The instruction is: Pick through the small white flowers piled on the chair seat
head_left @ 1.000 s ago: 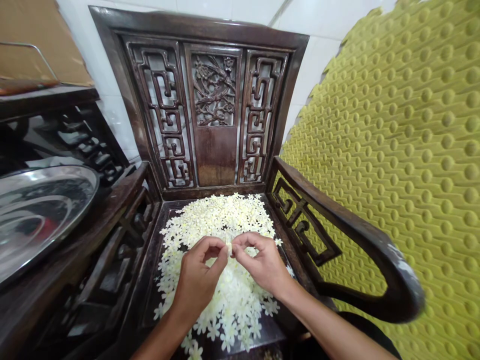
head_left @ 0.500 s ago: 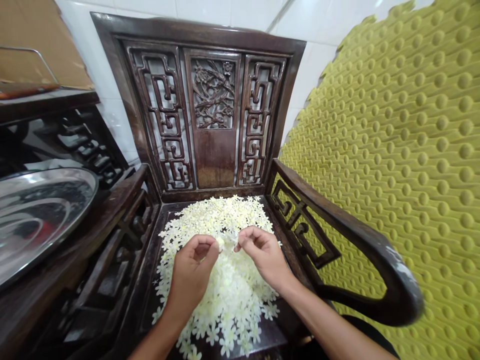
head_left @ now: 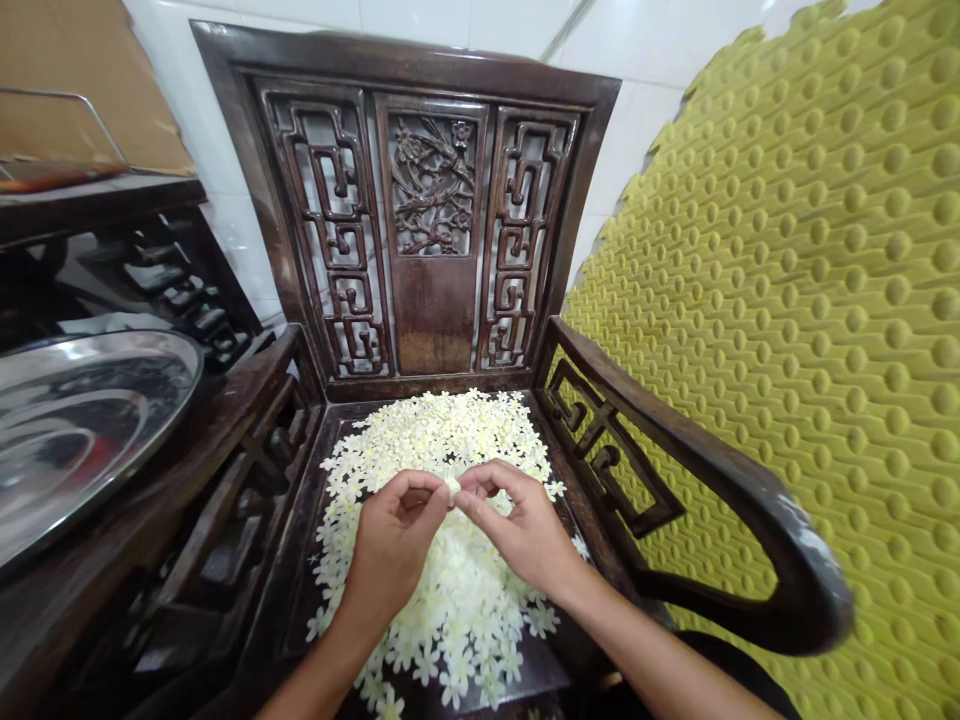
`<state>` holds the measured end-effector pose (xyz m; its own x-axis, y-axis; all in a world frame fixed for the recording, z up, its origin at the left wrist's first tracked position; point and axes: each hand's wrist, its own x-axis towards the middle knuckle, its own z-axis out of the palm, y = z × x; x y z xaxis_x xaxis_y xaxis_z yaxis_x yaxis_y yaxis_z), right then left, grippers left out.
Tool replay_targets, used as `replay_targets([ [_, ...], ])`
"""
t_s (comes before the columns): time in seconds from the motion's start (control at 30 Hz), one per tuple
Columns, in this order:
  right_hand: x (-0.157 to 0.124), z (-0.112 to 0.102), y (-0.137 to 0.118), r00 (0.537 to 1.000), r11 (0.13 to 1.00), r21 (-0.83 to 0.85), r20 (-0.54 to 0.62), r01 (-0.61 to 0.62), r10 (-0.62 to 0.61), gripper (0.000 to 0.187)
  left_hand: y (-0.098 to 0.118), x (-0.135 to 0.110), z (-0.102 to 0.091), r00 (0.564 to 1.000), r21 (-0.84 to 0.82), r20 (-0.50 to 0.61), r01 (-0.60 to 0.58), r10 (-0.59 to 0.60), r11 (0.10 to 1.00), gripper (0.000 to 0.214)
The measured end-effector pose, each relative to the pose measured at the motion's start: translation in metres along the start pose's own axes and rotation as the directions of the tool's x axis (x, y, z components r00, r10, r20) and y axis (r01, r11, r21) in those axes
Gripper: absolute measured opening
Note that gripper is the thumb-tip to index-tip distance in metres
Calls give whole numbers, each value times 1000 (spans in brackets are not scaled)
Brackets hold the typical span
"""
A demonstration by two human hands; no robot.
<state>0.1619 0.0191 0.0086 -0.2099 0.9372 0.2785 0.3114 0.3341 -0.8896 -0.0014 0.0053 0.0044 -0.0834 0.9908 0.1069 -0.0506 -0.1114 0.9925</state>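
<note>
Many small white and pale yellow flowers point(head_left: 457, 640) lie in a spread heap on the dark wooden chair seat point(head_left: 300, 610). Above the heap, my left hand point(head_left: 397, 530) pinches a small whitish flower piece point(head_left: 451, 488) between thumb and index finger. My right hand point(head_left: 521, 525) comes from the right, its thumb and fingertips pinched against the same piece. The two hands' fingertips nearly meet there. Whether the right fingers also hold a separate small bit is hidden.
The carved chair back point(head_left: 435, 310) rises behind the flowers, with a curved right armrest point(head_left: 720, 490) and a left armrest point(head_left: 225, 420) at the sides. A round metal tray point(head_left: 150, 400) stands at left. A yellow-green studded foam mat point(head_left: 810, 300) leans at right.
The hands were apart, each pinching a small white bit. My right hand has moved left, so the fingertips of both now meet at the flower piece.
</note>
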Motion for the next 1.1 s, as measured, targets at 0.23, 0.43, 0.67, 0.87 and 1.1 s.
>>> replay_targets([
  [0.23, -3, 0, 2, 998, 995, -78, 0, 60, -60, 12, -3, -2, 0, 998, -13, 56, 21, -20, 1000, 13],
  [0.43, -2, -3, -1, 993, 979, -179, -39, 99, -107, 13, -2, -2, 0, 998, 11, 66, 21, -21, 1000, 14],
  [0.67, -4, -1, -3, 989, 975, -199, -80, 104, -122, 16, -2, -3, 1, 998, -24, 63, 30, -29, 999, 14],
  [0.87, -3, 1, -2, 996, 999, -52, -83, 5, -10, 18, 0, -2, 2, 997, -86, 50, 56, -52, 995, 13],
  [1.1, 2, 0, 4, 991, 990, 115, -94, -80, 91, 19, 1, 3, -2, 994, -72, -59, 90, -94, 993, 14],
])
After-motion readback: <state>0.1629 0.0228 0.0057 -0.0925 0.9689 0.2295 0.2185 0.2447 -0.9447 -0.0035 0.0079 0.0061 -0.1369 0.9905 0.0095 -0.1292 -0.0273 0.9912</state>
